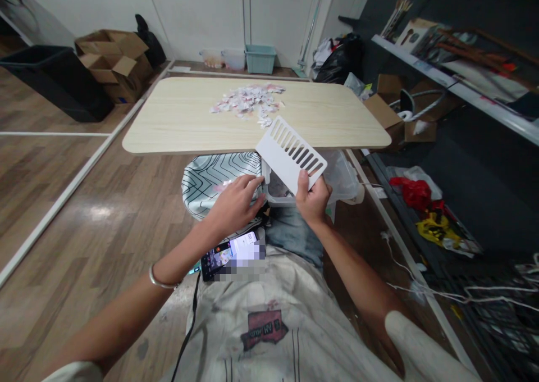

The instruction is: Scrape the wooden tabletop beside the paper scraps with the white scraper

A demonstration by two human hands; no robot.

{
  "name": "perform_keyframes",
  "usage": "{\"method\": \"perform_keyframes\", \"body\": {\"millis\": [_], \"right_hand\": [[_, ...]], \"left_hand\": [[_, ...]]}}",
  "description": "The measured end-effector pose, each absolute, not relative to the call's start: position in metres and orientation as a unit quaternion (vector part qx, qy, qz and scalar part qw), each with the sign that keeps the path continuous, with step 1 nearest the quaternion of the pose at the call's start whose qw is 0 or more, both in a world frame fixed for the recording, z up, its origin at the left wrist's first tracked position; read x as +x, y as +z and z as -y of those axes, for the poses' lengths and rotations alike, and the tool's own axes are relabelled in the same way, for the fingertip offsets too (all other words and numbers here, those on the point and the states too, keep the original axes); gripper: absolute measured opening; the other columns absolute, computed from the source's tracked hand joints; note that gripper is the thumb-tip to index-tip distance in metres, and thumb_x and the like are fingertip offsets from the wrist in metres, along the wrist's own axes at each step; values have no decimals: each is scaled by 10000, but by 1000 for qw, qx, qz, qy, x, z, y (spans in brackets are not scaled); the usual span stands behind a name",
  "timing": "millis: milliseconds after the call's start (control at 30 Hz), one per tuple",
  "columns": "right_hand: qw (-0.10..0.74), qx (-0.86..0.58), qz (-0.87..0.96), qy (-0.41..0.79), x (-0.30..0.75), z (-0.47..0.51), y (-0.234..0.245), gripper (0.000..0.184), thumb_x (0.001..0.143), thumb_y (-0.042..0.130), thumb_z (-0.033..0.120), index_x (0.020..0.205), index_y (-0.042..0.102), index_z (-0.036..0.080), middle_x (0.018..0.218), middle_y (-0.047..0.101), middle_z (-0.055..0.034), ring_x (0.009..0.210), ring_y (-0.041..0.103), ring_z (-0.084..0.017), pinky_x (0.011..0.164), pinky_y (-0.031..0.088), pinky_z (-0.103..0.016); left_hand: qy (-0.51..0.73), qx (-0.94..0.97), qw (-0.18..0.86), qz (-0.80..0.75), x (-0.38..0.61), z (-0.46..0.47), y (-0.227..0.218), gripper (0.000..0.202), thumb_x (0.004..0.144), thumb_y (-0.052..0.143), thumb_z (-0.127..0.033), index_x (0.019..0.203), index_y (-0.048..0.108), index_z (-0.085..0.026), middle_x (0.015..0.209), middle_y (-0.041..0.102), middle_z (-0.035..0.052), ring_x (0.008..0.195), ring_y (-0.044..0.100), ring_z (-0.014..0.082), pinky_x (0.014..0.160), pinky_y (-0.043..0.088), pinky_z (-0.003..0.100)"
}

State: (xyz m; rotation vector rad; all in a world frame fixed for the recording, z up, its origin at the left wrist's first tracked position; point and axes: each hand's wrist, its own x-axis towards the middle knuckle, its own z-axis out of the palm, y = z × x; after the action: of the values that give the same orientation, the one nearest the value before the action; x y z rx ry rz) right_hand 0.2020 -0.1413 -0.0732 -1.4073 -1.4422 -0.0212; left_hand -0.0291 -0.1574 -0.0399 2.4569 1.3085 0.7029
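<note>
My right hand (pixel 314 199) is closed on the lower right corner of a white slotted panel (pixel 278 160), thumb on its face. The panel is tilted, its upper end overlapping the table's near edge. Below it a clear plastic bin (pixel 343 177) sits under the table edge, with small dark bits inside. My left hand (pixel 238 205) hovers over a patterned cushioned seat (pixel 200 185), fingers stretched toward the bin's left rim; whether they touch it I cannot tell. A heap of torn paper scraps (pixel 248 100) lies on the wooden table (pixel 177 118).
A lit phone (pixel 233 253) with a cable rests on my lap. Behind the table stand a teal bin (pixel 260 59) and clear tubs (pixel 233 60). A black trash can (pixel 63 84) and cardboard boxes (pixel 115 62) are at left. A cluttered shelf (pixel 458 87) runs along the right.
</note>
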Motion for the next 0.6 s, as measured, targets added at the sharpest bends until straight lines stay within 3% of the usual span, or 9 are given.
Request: {"method": "perform_keyframes", "body": {"millis": [133, 267, 600], "right_hand": [[529, -589, 611, -3, 195, 139, -73, 523, 1076, 485, 637, 908, 726, 205, 769, 727, -129, 713, 692, -246, 708, 510, -345], [515, -591, 621, -1, 190, 137, -75, 502, 1079, 488, 611, 927, 739, 203, 784, 748, -141, 703, 689, -245, 710, 512, -343], [534, -559, 634, 2, 204, 139, -71, 517, 1089, 474, 622, 885, 703, 206, 736, 732, -105, 655, 662, -220, 654, 480, -324]], "left_hand": [[253, 851, 106, -447, -26, 156, -50, 477, 1143, 450, -381, 1534, 600, -152, 1316, 720, 181, 1225, 682, 307, 1087, 551, 465], [247, 859, 81, -441, -30, 155, -54, 497, 1137, 472, -412, 1565, 609, -199, 1321, 703, 169, 1198, 682, 303, 1046, 541, 450], [196, 894, 11, -403, -34, 142, -58, 512, 1168, 398, -432, 1581, 597, -205, 1325, 718, 154, 1248, 678, 307, 1011, 537, 441]]}}
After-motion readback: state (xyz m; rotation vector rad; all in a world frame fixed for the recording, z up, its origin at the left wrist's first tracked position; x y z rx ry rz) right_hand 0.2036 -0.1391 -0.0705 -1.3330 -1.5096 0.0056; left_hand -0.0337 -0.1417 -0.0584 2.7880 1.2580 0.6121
